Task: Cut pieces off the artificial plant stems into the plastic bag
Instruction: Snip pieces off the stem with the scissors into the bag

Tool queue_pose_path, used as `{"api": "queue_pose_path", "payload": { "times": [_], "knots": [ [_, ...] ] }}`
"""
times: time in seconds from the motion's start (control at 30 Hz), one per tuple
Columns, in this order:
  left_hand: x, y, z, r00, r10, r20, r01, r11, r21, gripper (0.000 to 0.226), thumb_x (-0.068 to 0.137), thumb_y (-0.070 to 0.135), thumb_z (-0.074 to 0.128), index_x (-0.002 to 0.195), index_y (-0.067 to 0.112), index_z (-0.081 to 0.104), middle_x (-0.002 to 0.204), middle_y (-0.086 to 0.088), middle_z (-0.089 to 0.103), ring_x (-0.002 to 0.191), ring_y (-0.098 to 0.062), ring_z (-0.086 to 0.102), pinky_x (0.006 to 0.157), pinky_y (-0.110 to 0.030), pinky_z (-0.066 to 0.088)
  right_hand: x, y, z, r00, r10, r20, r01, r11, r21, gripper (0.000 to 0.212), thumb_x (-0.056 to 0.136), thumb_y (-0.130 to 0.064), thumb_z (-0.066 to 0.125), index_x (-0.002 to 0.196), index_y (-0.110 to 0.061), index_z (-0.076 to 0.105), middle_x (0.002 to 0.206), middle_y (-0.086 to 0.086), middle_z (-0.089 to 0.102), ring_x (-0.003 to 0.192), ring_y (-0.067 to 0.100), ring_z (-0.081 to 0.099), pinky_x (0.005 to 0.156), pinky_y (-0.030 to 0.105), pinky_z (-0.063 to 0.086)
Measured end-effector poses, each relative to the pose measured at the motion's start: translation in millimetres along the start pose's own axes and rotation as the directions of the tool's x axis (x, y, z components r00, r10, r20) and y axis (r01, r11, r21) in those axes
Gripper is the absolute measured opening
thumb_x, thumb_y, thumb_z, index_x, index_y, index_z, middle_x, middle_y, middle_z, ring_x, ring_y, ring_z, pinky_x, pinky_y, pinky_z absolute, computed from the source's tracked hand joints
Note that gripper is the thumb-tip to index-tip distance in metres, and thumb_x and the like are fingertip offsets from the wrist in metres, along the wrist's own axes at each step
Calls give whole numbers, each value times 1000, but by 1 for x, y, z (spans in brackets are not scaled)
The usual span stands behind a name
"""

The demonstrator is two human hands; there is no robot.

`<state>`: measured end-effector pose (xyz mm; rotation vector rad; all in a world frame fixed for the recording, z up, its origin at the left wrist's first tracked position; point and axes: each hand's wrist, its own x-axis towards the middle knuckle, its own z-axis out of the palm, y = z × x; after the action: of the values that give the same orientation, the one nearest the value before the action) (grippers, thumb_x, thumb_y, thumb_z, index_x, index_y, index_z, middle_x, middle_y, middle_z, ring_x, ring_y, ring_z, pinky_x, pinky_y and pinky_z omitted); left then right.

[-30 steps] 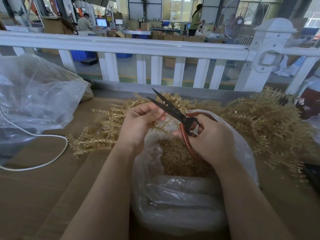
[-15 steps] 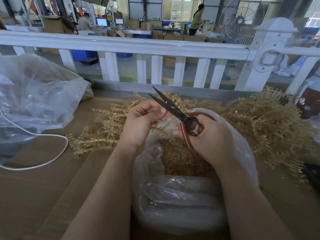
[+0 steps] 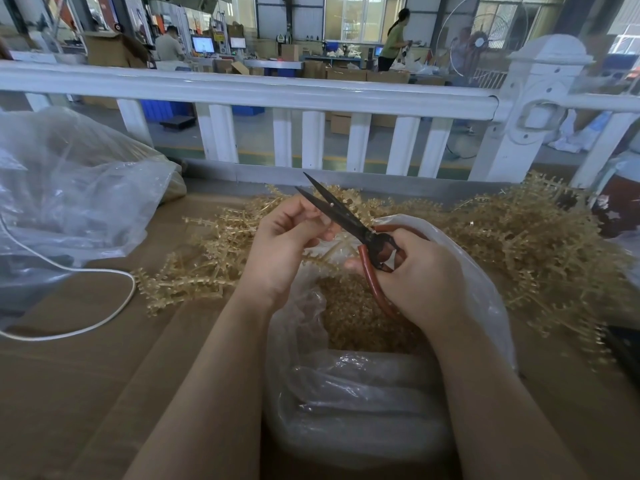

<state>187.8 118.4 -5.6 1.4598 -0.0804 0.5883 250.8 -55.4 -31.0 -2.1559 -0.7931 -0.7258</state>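
Observation:
My right hand [image 3: 420, 278] grips the red handles of black-bladed scissors [image 3: 341, 216], whose blades stand apart and point up-left. My left hand [image 3: 284, 244] pinches a pale gold artificial plant stem [image 3: 325, 254] between the blades, over the mouth of a clear plastic bag [image 3: 485, 292]. Cut gold pieces [image 3: 346, 306] fill the bottom of that bag. The stem's upper end is hidden inside my left fingers.
Piles of gold stems lie on the brown cardboard table, a large one to the right [image 3: 540, 251] and a smaller one to the left [image 3: 201, 258]. A big clear bag [image 3: 69, 188] and a white cable [image 3: 104, 317] sit far left. A white railing [image 3: 311, 95] runs behind.
Both hands and the scissors have risen slightly and stayed over the bag. The blades remain apart around the stem.

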Motion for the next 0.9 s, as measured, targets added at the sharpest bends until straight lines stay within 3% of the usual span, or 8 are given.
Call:
{"api": "queue_pose_path", "payload": {
  "times": [0.13,0.33,0.47,0.57,0.7,0.8,0.83,0.9],
  "knots": [
    [0,1,0,1000,-2,4,2,1000,-10,18,93,-4,53,90,9,65,76,0,67,70,-13,58,71,-22,46,1,2,2,1000,-3,9,3,1000,-11,58,77,-76,59,88,-22,73,79,-16,70,69,2,62,70,5,43],
    [-1,0,-1,1000,-11,23,12,999,-40,22,94,-4,53,83,12,64,74,0,67,69,-12,58,67,-18,47,1,3,2,1000,-10,18,9,1000,21,60,75,-77,60,88,-20,75,80,-18,69,69,0,62,73,5,46],
    [1,0,-1,997,-82,-13,82,995,-51,20,94,-1,55,82,13,63,73,2,69,66,-11,60,66,-20,46,4,-1,2,991,88,103,-96,993,69,50,66,-83,59,85,-37,69,72,-29,61,72,-8,61,64,1,42],
    [1,1,-1,993,-119,-18,117,991,-70,21,95,1,55,82,14,65,72,2,69,66,-11,60,64,-21,47,7,-2,5,971,159,178,-190,966,173,27,69,-69,69,77,-44,62,69,-27,66,84,-13,60,58,5,45],
    [1,2,1,988,-154,0,153,980,-127,17,96,4,57,87,13,68,75,-1,70,67,-11,63,64,-23,49,7,0,7,940,226,255,-314,865,391,17,83,-35,81,73,-36,67,72,-24,70,67,-3,67,51,9,48],
    [1,3,2,981,-194,17,194,965,-175,5,92,9,63,93,12,67,82,-5,72,71,-14,65,70,-25,54,8,0,5,932,252,260,-351,805,478,14,85,-28,80,77,-34,70,73,-15,72,67,4,68,58,15,53],
    [1,3,2,976,-217,26,218,958,-189,9,88,14,67,97,11,66,86,-7,72,74,-16,66,72,-27,54,9,1,4,927,272,258,-369,782,502,10,85,-28,80,80,-32,72,75,-11,73,68,7,69,62,19,55],
    [0,3,1,959,-278,44,282,944,-173,41,74,24,75,110,9,62,98,-11,74,82,-19,69,76,-28,55,9,1,1,923,289,255,-385,727,569,8,84,-27,80,88,-22,75,72,-4,72,66,12,67,66,27,55]
  ]
}}
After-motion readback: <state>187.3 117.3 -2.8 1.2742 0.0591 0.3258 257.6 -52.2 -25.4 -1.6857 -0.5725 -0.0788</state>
